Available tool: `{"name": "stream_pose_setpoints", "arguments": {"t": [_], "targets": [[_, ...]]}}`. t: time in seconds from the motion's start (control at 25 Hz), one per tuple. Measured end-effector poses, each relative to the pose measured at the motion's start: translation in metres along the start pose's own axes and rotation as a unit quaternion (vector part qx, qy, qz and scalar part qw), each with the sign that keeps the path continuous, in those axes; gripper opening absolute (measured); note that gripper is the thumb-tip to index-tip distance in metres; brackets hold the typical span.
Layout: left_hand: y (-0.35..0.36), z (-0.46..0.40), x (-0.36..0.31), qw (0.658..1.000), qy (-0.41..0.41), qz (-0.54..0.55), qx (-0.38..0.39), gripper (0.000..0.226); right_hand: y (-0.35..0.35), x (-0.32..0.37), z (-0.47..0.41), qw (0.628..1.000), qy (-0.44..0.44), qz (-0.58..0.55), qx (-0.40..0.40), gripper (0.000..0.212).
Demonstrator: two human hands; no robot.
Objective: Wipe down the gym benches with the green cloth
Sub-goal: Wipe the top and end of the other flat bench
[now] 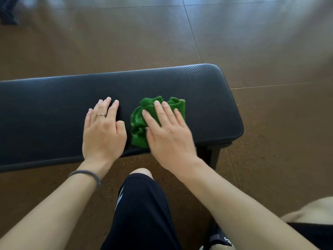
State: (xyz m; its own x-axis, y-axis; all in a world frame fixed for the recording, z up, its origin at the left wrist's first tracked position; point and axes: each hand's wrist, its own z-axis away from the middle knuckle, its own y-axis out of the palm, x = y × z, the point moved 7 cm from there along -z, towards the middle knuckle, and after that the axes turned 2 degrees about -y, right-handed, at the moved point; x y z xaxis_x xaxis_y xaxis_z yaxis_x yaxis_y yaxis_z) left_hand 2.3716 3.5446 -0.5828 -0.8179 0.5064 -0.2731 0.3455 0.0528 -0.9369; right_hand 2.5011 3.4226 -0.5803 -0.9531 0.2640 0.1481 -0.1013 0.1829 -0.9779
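A black padded gym bench (54, 109) runs across the view from the left edge to a rounded end at the right. A crumpled green cloth (139, 120) lies on the pad near its front edge. My right hand (167, 134) presses flat on the cloth with straight, spread fingers and covers its right half. My left hand (103, 130) rests flat on the bare pad just left of the cloth, fingers straight, a ring on one finger and a band on the wrist.
Brown tiled floor (270, 42) surrounds the bench. The bench's black leg (213, 156) stands under its right end. My knee in dark shorts (140, 204) is just in front of the bench. A dark object (8, 11) sits at the far top left.
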Motion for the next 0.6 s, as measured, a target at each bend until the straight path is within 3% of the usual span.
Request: {"name": "stream_pose_setpoints", "arguments": {"t": [0.16, 0.28, 0.44, 0.52, 0.6], "targets": [[-0.001, 0.000, -0.001, 1.000, -0.008, 0.003, -0.003, 0.065, -0.020, -0.103, 0.030, 0.989, 0.139, 0.045, -0.002, 0.055], [0.000, -0.001, -0.001, 1.000, -0.010, 0.006, -0.013, 0.064, -0.021, -0.088, 0.032, 0.975, 0.215, 0.055, -0.024, 0.059], [0.000, -0.001, -0.002, 1.000, -0.003, 0.011, -0.010, 0.064, 0.004, 0.028, 0.005, 0.999, 0.048, 0.005, -0.020, 0.054], [-0.002, 0.000, 0.000, 1.000, -0.005, 0.007, -0.012, 0.065, 0.001, 0.017, 0.006, 1.000, -0.007, 0.006, -0.021, 0.051], [-0.003, 0.000, -0.001, 1.000, -0.006, 0.005, -0.011, 0.065, -0.011, -0.049, 0.017, 0.997, 0.055, 0.032, -0.044, 0.050]]}}
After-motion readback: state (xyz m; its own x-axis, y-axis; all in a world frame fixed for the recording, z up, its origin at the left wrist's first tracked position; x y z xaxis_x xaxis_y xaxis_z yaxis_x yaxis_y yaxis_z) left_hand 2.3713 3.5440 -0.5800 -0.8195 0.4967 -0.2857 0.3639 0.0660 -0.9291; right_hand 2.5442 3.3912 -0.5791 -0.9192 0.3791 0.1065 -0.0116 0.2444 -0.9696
